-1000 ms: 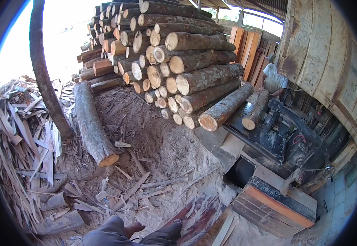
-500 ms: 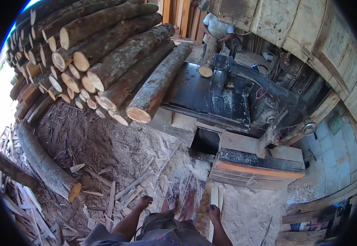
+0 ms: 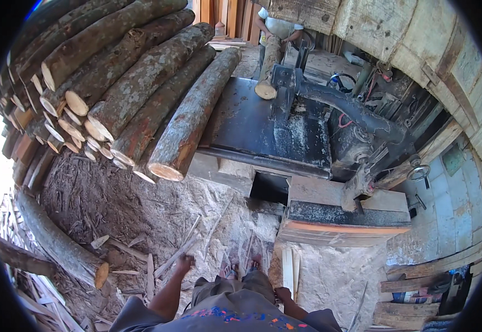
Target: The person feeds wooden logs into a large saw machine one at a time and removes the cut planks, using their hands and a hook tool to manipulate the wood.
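Note:
My left hand (image 3: 184, 262) hangs out beside my left leg, its fingers loosely curled around nothing. Close against my right thigh is my right hand (image 3: 282, 294), also empty with curled fingers. Both hands are apart from the wood and the machine. Ahead stands a sawmill machine with a dark metal table (image 3: 241, 122). A log (image 3: 268, 66) lies over its far side, its cut end by the saw's upright guide (image 3: 285, 88). Behind the table, a co-worker in a white shirt (image 3: 278, 27) has both hands at the log's far end.
A tall stack of bark-covered logs (image 3: 158, 72) rises at the left, its nearest log (image 3: 197, 116) jutting beside the table. Another log (image 3: 58, 238) lies on the floor at left. Wood strips (image 3: 174, 257) litter the sawdust. A timber block (image 3: 340, 229) stands ahead right, near planks (image 3: 407, 315).
My view has moved forward, so the log stack and machine appear nearer and further left. Both feet now show side by side. My right hand has drawn in against my thigh.

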{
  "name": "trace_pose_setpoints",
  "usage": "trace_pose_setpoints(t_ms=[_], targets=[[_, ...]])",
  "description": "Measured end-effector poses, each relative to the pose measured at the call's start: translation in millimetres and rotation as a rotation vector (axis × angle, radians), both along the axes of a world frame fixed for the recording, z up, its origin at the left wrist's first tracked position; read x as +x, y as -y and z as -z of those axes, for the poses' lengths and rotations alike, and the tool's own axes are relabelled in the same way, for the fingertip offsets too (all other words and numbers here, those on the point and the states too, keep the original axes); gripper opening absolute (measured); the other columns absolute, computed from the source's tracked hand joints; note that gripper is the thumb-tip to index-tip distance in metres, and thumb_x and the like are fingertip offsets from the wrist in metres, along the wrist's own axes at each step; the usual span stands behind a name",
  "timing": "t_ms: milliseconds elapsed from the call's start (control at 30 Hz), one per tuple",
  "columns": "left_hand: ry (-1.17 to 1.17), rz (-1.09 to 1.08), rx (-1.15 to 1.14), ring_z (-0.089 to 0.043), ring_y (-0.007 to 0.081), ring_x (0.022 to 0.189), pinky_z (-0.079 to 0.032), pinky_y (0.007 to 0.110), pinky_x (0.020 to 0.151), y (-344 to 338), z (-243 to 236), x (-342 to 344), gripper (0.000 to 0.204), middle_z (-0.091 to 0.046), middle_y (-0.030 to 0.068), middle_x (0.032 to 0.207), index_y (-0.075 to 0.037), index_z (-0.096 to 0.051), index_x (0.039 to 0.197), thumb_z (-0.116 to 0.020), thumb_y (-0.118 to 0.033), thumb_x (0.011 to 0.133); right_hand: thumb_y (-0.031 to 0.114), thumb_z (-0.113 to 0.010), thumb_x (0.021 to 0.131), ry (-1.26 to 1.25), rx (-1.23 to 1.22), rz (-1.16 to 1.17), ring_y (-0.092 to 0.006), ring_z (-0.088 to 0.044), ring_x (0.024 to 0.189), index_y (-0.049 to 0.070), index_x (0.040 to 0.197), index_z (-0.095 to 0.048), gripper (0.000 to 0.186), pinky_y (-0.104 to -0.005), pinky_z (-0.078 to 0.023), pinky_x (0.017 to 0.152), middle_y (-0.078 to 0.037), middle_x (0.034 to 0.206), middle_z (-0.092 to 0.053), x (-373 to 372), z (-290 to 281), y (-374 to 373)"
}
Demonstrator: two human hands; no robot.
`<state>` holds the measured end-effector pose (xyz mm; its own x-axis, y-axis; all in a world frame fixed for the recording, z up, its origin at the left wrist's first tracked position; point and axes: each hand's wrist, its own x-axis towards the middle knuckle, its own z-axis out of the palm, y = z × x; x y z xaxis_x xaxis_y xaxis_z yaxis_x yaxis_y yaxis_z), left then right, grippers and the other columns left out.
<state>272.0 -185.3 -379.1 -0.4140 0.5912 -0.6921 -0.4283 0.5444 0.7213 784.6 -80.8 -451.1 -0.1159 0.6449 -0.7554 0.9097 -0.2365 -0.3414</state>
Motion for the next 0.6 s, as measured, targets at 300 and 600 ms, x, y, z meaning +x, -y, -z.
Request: trace_pose_setpoints(t_ms=[300, 600], targets=[[-0.521, 0.81, -0.173, -0.064, 0.0248, 0.091, -0.049, 0.036, 0.081, 96, 63, 43, 0.045, -0.068, 0.0124, 0.097, -0.009, -0.067, 0.101, -0.057, -0.048, 0.08, 0.034, -0.051, 0.083, -0.095, 0.045, 0.183, -0.0208, -0.067, 0.068, 0.008, 0.088, -0.07, 0.033, -0.035, -0.052, 0.065, -0.01, 0.082, -0.07, -78, -37, -49], [-0.13, 0.154, -0.214, -0.064, 0.0162, 0.067, -0.042, 0.026, 0.046, -103, 5, -38, 0.035, -0.068, 0.0097, 0.087, -0.003, -0.057, 0.113, -0.057, -0.029, 0.089, 0.042, -0.059, 0.076, -0.119, 0.032, 0.251, -0.0293, -0.066, 0.077, 0.01, 0.094, -0.071, 0.039, -0.0391, -0.051, 0.073, -0.018, 0.086, -0.068, -138, -82, -115]])
